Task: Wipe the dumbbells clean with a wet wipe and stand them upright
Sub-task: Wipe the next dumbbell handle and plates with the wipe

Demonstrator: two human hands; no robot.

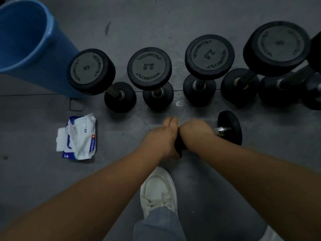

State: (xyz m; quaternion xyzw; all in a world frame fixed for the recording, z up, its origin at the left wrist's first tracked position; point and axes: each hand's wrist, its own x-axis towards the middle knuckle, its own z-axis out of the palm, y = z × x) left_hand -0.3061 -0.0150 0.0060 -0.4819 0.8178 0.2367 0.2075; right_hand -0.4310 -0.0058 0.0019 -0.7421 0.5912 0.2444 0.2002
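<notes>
One dumbbell (229,127) lies on the floor (191,23) just in front of the upright row. The left hand (163,138) is curled round its near end and the right hand (196,129) wrapped on the bar (220,130); I cannot tell whether either holds a wipe. It looks small but dense and rigid. The rubber ends should grip well and the chrome bar is likely slick when wet, so tip it up by the bar. Counted: one bin (26,37), five standing dumbbells (149,66) and perhaps a sixth cut off at the right, one lying, one shoe (158,188), one wipe pack (78,138).
</notes>
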